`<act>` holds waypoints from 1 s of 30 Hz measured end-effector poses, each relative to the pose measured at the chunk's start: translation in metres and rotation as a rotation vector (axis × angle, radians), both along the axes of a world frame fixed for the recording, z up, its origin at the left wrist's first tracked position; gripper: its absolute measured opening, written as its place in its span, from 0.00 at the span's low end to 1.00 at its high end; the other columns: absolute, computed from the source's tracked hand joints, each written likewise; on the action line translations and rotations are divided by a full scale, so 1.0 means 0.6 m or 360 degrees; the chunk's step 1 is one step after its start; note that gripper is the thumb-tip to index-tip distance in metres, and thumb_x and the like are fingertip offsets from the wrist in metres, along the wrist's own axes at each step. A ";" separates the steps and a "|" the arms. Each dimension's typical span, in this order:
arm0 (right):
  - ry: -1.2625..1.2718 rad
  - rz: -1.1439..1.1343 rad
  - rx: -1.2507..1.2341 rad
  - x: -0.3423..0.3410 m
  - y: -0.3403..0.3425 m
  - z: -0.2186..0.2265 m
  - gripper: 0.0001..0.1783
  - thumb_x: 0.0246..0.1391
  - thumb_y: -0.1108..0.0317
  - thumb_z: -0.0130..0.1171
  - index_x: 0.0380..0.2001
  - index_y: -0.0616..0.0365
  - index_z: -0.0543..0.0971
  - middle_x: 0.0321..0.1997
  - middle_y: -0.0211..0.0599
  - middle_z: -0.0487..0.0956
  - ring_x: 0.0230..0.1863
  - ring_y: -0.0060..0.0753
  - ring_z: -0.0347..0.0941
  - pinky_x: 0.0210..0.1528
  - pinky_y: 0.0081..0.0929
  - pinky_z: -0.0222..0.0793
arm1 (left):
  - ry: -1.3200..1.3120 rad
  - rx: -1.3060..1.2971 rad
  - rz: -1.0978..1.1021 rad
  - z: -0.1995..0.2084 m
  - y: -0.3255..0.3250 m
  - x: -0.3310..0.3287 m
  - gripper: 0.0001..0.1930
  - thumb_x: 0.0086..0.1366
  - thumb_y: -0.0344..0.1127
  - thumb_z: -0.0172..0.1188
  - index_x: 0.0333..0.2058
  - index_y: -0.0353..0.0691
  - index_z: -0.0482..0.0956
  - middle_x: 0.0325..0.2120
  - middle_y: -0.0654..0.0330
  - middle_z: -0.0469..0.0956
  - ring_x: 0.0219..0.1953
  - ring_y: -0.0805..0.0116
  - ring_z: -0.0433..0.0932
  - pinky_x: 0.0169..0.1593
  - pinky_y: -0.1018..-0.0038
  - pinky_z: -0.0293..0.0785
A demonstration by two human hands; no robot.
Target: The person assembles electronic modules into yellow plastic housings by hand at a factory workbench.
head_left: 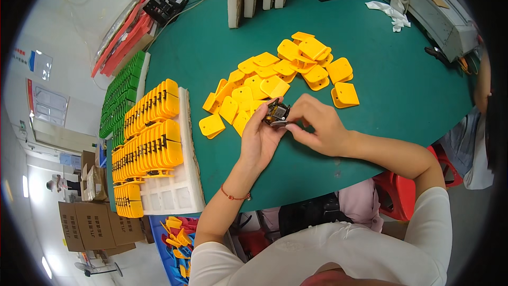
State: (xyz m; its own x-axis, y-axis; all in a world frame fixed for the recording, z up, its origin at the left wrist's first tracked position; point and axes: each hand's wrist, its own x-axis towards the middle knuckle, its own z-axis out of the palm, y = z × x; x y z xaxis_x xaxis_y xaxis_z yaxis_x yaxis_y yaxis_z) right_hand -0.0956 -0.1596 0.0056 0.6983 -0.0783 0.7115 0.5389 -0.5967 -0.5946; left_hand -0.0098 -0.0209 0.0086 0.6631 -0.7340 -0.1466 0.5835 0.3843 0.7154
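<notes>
Over the middle of the green table, my left hand (260, 140) holds a small black part with a grey square centre (278, 111) between thumb and fingers. My right hand (321, 128) pinches at the lower edge of that part, its fingers bent. Whether those fingertips hold anything further is too small to tell. Just beyond both hands lies a loose heap of folded yellow plastic pieces (256, 87), each with a rounded end and a small hole. One yellow piece (345, 95) rests apart at the heap's right side.
At the left, a white tray (191, 151) bears rows of yellow pieces with black parts (145, 151). Behind it stand green pieces (124, 92). A blue bin (165, 249) of coloured parts sits below the table edge. Upright boards (236, 0) stand at the back; a person is at the right edge.
</notes>
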 end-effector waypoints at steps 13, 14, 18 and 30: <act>0.0829 0.0353 0.1497 0.017 -0.030 0.005 0.06 0.48 0.73 0.54 0.29 0.60 0.68 0.23 0.27 0.68 0.19 0.12 0.62 0.18 0.12 0.57 | 0.0037 -0.0078 -0.0305 0.015 0.006 0.011 0.24 0.65 0.40 0.41 0.55 0.30 0.55 0.50 0.51 0.63 0.51 0.60 0.67 0.57 0.63 0.62; 0.0821 0.0348 0.1570 0.018 -0.032 0.005 0.06 0.48 0.73 0.54 0.29 0.60 0.68 0.22 0.27 0.68 0.17 0.12 0.62 0.16 0.12 0.56 | 0.0042 -0.0083 -0.0306 0.014 0.006 0.012 0.24 0.65 0.40 0.41 0.55 0.30 0.55 0.50 0.51 0.63 0.51 0.60 0.67 0.57 0.63 0.62; 0.0859 0.0401 0.1923 0.023 -0.034 0.012 0.07 0.48 0.73 0.55 0.29 0.59 0.68 0.22 0.26 0.69 0.17 0.13 0.62 0.16 0.12 0.55 | -0.0105 -0.0023 -0.0334 0.013 0.011 0.018 0.25 0.64 0.35 0.45 0.56 0.30 0.53 0.51 0.49 0.62 0.51 0.60 0.67 0.56 0.64 0.64; 0.0788 0.0348 0.1864 0.022 -0.042 0.017 0.05 0.46 0.74 0.57 0.28 0.57 0.71 0.17 0.22 0.66 0.15 0.12 0.59 0.15 0.11 0.49 | -0.2872 0.1401 0.0612 0.018 0.033 0.058 0.32 0.32 0.42 0.72 0.38 0.35 0.72 0.35 0.59 0.69 0.38 0.60 0.68 0.41 0.68 0.66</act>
